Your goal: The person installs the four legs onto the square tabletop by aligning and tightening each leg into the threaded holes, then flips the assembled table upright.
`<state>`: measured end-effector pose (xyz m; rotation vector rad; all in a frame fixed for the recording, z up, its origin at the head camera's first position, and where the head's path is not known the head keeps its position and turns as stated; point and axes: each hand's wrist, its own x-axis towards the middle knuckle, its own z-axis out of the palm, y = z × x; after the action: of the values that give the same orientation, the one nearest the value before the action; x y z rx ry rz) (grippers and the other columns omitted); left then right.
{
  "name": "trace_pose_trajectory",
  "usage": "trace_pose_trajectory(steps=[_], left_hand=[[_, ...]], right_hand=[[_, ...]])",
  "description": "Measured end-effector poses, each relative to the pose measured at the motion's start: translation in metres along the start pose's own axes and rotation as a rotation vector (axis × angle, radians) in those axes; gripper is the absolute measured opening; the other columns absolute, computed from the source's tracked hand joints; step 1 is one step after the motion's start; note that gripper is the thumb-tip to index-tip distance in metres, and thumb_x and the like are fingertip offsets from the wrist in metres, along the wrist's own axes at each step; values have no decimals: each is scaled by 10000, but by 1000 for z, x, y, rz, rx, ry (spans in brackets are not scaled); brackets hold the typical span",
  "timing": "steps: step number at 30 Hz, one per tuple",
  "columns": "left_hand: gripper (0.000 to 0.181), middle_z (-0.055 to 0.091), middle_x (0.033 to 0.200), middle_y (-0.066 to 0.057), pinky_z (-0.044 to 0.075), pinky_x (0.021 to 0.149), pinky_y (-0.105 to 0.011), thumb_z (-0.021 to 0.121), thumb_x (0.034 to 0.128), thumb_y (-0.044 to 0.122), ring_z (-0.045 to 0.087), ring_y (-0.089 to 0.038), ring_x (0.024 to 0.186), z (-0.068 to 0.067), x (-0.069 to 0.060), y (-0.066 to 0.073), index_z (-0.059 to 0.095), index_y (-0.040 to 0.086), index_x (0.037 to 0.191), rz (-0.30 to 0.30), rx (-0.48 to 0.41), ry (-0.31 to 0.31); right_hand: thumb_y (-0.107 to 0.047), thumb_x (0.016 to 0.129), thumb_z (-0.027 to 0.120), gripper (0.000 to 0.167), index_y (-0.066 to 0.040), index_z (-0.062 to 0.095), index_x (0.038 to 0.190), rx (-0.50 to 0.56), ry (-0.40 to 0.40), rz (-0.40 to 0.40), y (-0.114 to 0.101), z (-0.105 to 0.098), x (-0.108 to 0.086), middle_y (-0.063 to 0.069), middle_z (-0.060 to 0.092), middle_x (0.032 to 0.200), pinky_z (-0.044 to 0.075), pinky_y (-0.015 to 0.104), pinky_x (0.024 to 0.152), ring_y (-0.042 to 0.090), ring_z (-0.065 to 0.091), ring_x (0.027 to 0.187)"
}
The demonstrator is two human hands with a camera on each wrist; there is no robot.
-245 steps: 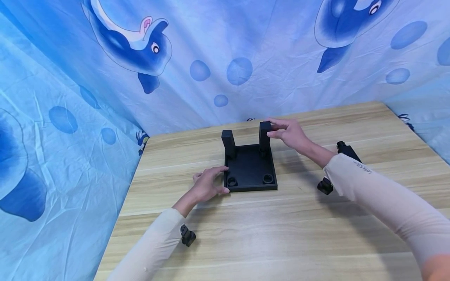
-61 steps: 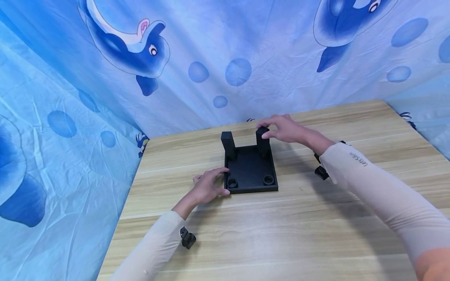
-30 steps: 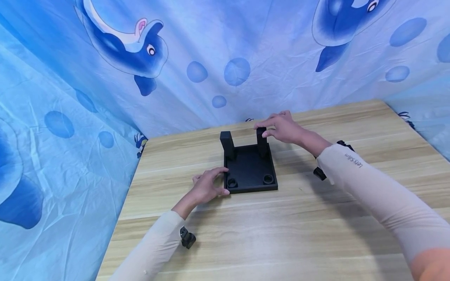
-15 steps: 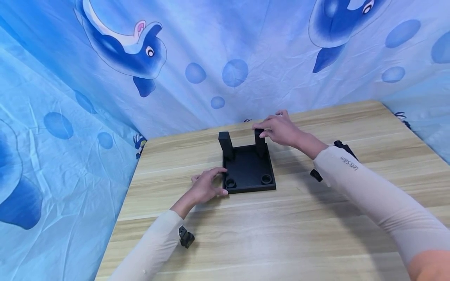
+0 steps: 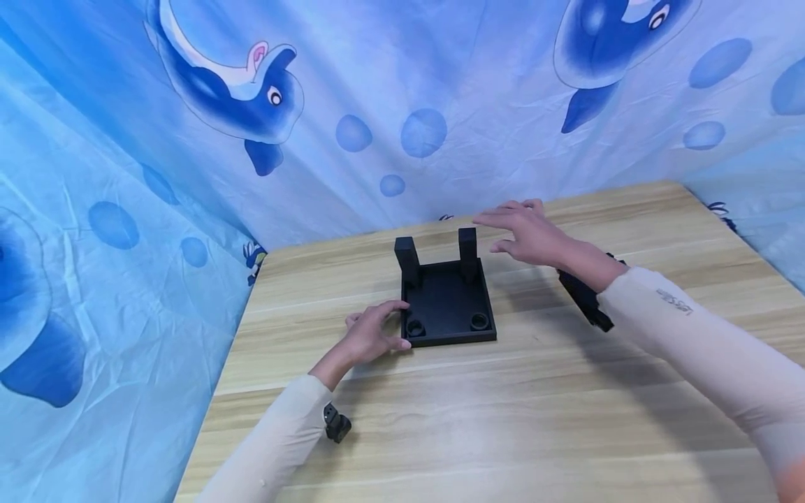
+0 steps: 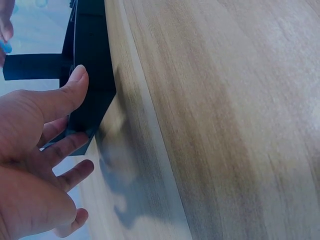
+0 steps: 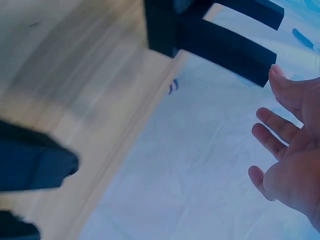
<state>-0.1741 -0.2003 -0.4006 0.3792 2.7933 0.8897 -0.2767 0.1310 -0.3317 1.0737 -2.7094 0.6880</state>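
Note:
A black square tray [image 5: 443, 300] lies on the table with two black block-shaped posts, left [image 5: 407, 260] and right [image 5: 468, 253], upright at its far corners. Black rings [image 5: 416, 327] [image 5: 479, 321] sit in the near corners. My left hand [image 5: 370, 337] grips the tray's near-left corner; the left wrist view has its thumb against the tray wall [image 6: 94, 60] and some fingertips touching beside it. My right hand [image 5: 534, 234] is just right of the right post's top, holding nothing, fingers spread. In the right wrist view its thumb is close to the post's end [image 7: 227, 42].
Black parts [image 5: 585, 297] lie to the right, partly hidden by my right forearm; dark pieces [image 7: 30, 160] also show in the right wrist view. A small black piece [image 5: 337, 424] is beside my left sleeve. A blue dolphin-print cloth [image 5: 377, 70] hangs behind the wooden table [image 5: 503, 426].
My right hand has let go of the right post and moved a little to the right. The post stays upright in the far-right corner. My left hand keeps its place.

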Motion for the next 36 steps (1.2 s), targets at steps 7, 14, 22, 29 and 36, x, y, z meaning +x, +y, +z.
trace_pose_trajectory(steps=[7, 14, 22, 29, 36], left_hand=[[681, 526, 1398, -4, 125, 959, -521, 828, 754, 226, 445, -273, 1259, 1, 2, 1, 530, 198, 1366, -18, 1, -3], [672, 538, 1388, -30, 131, 956, -526, 829, 751, 219, 450, -281, 1258, -1, 1, 2, 540, 195, 1357, -14, -1, 6], [664, 541, 1384, -29, 123, 971, -533, 824, 758, 211, 448, -282, 1261, 1, 1, 3, 538, 192, 1357, -17, -10, 2], [678, 526, 1399, -30, 119, 978, -523, 826, 758, 217, 440, -278, 1277, 1, 1, 2, 531, 193, 1368, -20, -1, -2], [672, 525, 1403, -28, 120, 964, -516, 817, 767, 206, 438, -281, 1271, 1, 0, 2, 526, 192, 1373, -17, -17, -1]], right_hand=[[-63, 851, 722, 459, -91, 613, 1297, 15, 95, 9, 18, -6, -31, 145, 591, 1300, 199, 581, 928, 372, 447, 1239], [-62, 833, 740, 456, -77, 628, 1275, 1, 81, 23, 22, -12, -44, 158, 588, 1295, 206, 595, 923, 358, 440, 1229], [-26, 803, 755, 433, -50, 653, 1224, -60, 66, 7, 34, -11, -74, 185, 587, 1278, 212, 639, 934, 410, 443, 1217], [-29, 795, 765, 423, -61, 666, 1205, -55, 53, 38, 47, -10, -99, 176, 606, 1250, 228, 607, 889, 379, 468, 1176], [44, 748, 773, 427, -82, 696, 1149, -98, 75, -23, 58, -10, -117, 134, 646, 1184, 261, 546, 801, 347, 514, 1087]])
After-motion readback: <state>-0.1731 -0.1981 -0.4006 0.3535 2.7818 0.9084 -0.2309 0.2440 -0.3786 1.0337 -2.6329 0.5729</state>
